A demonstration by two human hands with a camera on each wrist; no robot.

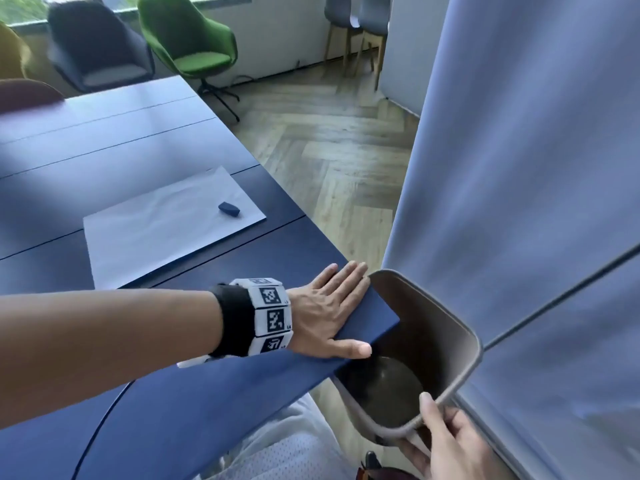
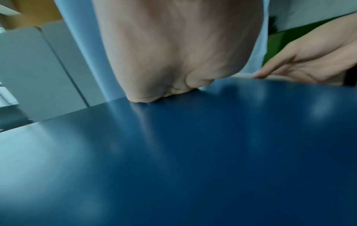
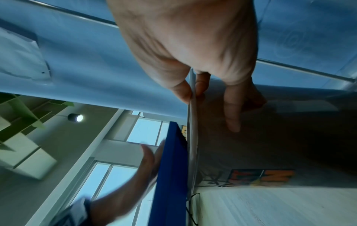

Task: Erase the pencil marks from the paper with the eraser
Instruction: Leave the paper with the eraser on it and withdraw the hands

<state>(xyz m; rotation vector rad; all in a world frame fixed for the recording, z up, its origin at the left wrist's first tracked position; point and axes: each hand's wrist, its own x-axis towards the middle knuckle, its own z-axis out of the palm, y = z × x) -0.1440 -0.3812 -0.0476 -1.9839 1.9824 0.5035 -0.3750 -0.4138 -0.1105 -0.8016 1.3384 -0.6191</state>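
The left hand [image 1: 325,313] lies flat on the blue worktop [image 1: 194,393] at its corner, its grip spread, fingers straight and pressing the surface. The right hand [image 1: 450,441] pinches the rim of a grey chair [image 1: 446,327] back, thumb over the edge, fingers curled behind. Well beyond the left grip, the dark eraser [image 1: 229,208] rests on the white paper [image 1: 156,233]; pencil marks cannot be made out.

You are in an office meeting room: a long blue tabletop [image 1: 145,133], upholstered green chair [image 1: 190,39] and grey chair [image 1: 97,46] by a window [image 1: 27,8], herringbone wood floor [image 1: 329,150], and grey partition screens [image 1: 519,168].
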